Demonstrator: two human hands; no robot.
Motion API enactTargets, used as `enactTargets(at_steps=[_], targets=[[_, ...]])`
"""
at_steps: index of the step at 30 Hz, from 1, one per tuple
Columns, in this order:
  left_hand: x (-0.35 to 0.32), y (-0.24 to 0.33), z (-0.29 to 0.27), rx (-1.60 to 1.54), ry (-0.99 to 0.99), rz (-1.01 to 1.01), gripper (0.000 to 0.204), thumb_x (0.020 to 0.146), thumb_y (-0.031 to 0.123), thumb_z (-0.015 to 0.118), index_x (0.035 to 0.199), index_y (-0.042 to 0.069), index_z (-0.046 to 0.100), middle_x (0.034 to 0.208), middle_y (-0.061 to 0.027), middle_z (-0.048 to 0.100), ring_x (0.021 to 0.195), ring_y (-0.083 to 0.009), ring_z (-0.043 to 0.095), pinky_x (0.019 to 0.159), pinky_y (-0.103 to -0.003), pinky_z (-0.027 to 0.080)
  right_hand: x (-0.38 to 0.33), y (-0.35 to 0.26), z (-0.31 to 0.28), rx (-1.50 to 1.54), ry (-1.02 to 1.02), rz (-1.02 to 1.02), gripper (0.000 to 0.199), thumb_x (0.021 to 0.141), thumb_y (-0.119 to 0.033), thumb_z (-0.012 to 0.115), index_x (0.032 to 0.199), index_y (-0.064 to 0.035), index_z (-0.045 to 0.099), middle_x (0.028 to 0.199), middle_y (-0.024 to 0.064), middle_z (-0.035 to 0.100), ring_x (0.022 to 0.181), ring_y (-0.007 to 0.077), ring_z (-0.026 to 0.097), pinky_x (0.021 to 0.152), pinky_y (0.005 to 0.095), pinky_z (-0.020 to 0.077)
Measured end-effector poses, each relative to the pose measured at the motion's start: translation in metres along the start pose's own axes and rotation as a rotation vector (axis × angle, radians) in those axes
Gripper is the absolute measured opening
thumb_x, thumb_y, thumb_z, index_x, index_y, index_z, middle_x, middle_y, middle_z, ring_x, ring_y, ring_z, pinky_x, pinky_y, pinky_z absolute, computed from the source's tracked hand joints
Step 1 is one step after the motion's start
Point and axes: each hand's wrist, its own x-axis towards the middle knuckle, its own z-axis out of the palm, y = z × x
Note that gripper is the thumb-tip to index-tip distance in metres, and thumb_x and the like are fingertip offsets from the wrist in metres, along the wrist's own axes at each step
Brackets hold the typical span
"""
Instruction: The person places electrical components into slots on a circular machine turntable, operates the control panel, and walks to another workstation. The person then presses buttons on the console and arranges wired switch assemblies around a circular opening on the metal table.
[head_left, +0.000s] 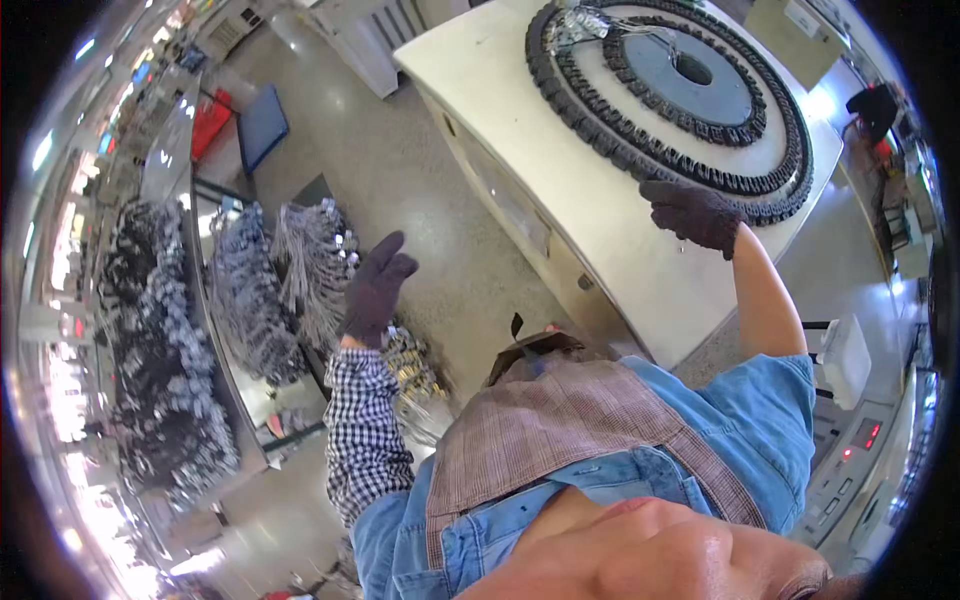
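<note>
My right hand (697,215), in a dark glove, reaches to the near edge of a large round turntable rimmed with rings of black toothed holders (590,122). Its fingers are bent together beside the outer ring; whether a small part is between them is hidden. My left hand (375,292), gloved too and with a checked sleeve above it, is raised over the floor at the left. Its fingers are stretched out and no object shows in it. The nearest things to it are hanging bundles of grey cables (312,265).
The turntable sits on a white cabinet (480,65), its corner close to my body. A bundle of silvery metallic-looking ends (210,400) and dark cables fills a rack at the left. A blue bin (262,128) and a red bin (211,125) stand beyond. A white stool (846,362) is at the right.
</note>
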Motion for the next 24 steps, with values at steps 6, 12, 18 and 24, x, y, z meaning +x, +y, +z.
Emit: enactTargets(at_steps=[6, 12, 18, 24], targets=[[0.175, 0.07, 0.056, -0.031, -0.35, 0.179, 0.045, 0.093, 0.013, 0.057, 0.134, -0.002, 0.046, 0.108, -0.0115, 0.065, 0.099, -0.0142, 0.06, 0.09, -0.028, 0.047, 0.072, 0.038, -0.044, -0.531, 0.54, -0.584, 0.043, 0.088, -0.026, 0.061, 0.128, -0.0141, 0.055, 0.086, 0.0011, 0.063, 0.067, 0.009, 0.056, 0.062, 0.0266, 0.0487], [0.321, 0.142, 0.141, 0.631, -0.344, 0.296, 0.053, 0.091, 0.021, 0.06, 0.137, 0.0, 0.043, 0.13, -0.016, 0.055, 0.113, -0.0196, 0.057, 0.095, -0.028, 0.045, 0.136, -0.04, -0.06, -0.128, 0.305, -0.195, 0.047, 0.088, -0.037, 0.057, 0.128, -0.0116, 0.055, 0.117, 0.0171, 0.06, 0.108, 0.0313, 0.058, 0.091, 0.0379, 0.0468], [0.445, 0.172, 0.234, 0.853, -0.462, 0.534, 0.083, 0.084, 0.057, 0.056, 0.147, 0.014, 0.022, 0.127, -0.0225, 0.055, 0.115, -0.0392, 0.055, 0.093, -0.046, 0.044, 0.254, -0.074, -0.072, -0.137, 0.81, 0.038, 0.057, 0.082, -0.043, 0.06, 0.125, -0.0058, 0.055, 0.127, 0.0181, 0.056, 0.116, 0.0345, 0.053, 0.098, 0.0425, 0.0418], [0.453, 0.182, 0.255, 1.242, -0.681, 0.824, 0.089, 0.087, 0.059, 0.047, 0.147, 0.002, 0.011, 0.099, -0.0261, 0.065, 0.088, -0.0414, 0.065, 0.076, -0.052, 0.049, 0.331, -0.082, -0.063, -0.08, 0.821, 0.368, 0.071, 0.066, -0.055, 0.069, 0.121, -0.0114, 0.06, 0.121, 0.0199, 0.058, 0.114, 0.0345, 0.054, 0.099, 0.038, 0.0408]])
